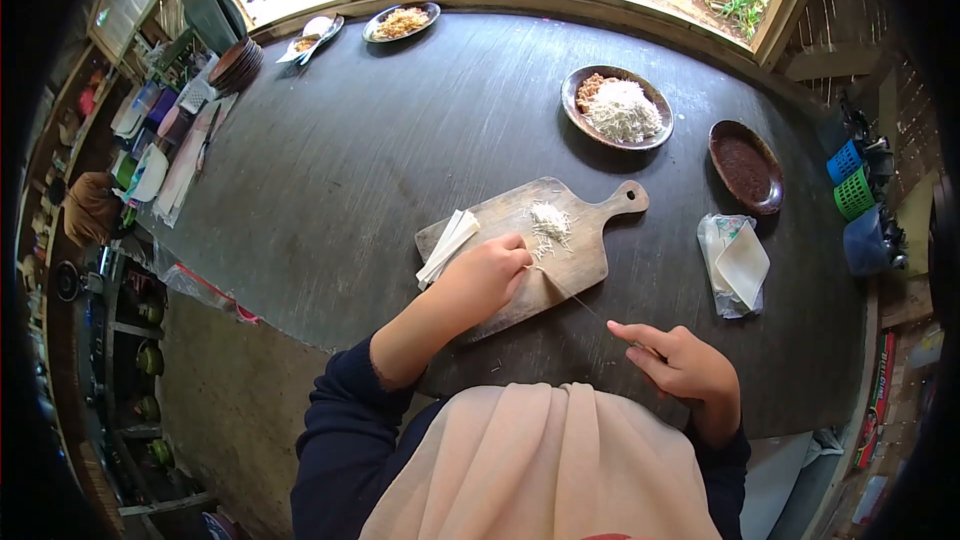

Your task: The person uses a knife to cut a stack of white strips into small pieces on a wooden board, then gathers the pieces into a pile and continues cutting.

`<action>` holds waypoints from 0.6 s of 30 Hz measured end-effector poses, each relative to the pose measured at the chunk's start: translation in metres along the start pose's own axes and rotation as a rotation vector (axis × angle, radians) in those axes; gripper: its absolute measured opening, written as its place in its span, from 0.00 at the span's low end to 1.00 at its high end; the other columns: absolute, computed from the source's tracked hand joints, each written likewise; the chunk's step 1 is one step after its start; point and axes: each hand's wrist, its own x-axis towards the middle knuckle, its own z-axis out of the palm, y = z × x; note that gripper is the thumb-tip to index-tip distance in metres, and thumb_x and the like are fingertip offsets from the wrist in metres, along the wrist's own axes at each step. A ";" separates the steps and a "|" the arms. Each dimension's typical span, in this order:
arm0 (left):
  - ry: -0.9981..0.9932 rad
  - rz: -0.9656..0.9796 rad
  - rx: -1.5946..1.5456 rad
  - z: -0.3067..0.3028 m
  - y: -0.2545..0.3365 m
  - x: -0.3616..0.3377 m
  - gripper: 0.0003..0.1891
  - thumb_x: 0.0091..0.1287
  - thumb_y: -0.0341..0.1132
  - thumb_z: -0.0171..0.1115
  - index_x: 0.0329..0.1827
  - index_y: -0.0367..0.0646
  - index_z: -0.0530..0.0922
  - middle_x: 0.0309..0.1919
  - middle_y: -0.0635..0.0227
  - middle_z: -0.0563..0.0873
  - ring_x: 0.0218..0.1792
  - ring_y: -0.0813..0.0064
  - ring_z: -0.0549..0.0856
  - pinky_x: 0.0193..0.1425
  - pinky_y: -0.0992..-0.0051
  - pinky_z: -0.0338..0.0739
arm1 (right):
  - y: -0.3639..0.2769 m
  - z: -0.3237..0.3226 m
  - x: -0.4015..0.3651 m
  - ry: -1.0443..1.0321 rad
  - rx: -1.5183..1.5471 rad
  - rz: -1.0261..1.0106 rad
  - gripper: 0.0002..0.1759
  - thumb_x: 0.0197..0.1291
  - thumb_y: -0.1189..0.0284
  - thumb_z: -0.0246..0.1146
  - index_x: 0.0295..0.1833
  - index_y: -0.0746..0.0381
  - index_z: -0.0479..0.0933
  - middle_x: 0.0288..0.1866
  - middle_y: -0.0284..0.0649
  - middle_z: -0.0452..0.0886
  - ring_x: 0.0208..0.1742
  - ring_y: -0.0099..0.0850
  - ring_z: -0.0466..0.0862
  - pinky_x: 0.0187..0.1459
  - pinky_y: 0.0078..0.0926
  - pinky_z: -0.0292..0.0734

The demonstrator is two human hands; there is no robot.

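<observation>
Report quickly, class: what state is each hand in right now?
Left hand: closed, fingers curled over the cutting board; anything held is hidden.
Right hand: closed, holding the knife.

No word or number can be read for certain. A long red and dark strip just beyond the right edge of the tabletop, near its lower right corner, bears pale lettering — sideways, too small to make out.

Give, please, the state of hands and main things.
Left hand: curled, over cutting board
Right hand: gripping knife
Knife: held
Cutting board: flat, partly covered
White strips: lying together
White shreds: heaped
Round bowl: filled with food
Oval dish: face up
Plastic bag: lying flat
</observation>
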 end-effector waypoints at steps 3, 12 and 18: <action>0.031 0.003 -0.003 0.003 0.000 0.002 0.06 0.66 0.28 0.62 0.41 0.36 0.84 0.41 0.59 0.83 0.38 0.57 0.85 0.45 0.66 0.80 | 0.003 0.001 0.001 0.042 0.001 -0.001 0.23 0.72 0.73 0.55 0.71 0.56 0.71 0.15 0.37 0.77 0.12 0.24 0.76 0.22 0.22 0.73; 0.072 -0.018 0.084 0.000 0.008 0.003 0.05 0.66 0.32 0.64 0.39 0.43 0.85 0.38 0.65 0.83 0.38 0.61 0.85 0.43 0.66 0.80 | 0.010 -0.004 0.008 0.117 0.073 -0.034 0.23 0.71 0.74 0.56 0.71 0.56 0.71 0.16 0.35 0.76 0.14 0.21 0.75 0.22 0.22 0.72; 0.081 0.013 0.153 0.010 0.005 0.004 0.06 0.65 0.36 0.65 0.36 0.43 0.84 0.37 0.66 0.82 0.40 0.62 0.84 0.43 0.66 0.80 | 0.007 -0.007 0.007 0.060 0.065 0.045 0.24 0.70 0.73 0.58 0.70 0.56 0.72 0.16 0.35 0.77 0.15 0.20 0.76 0.23 0.21 0.72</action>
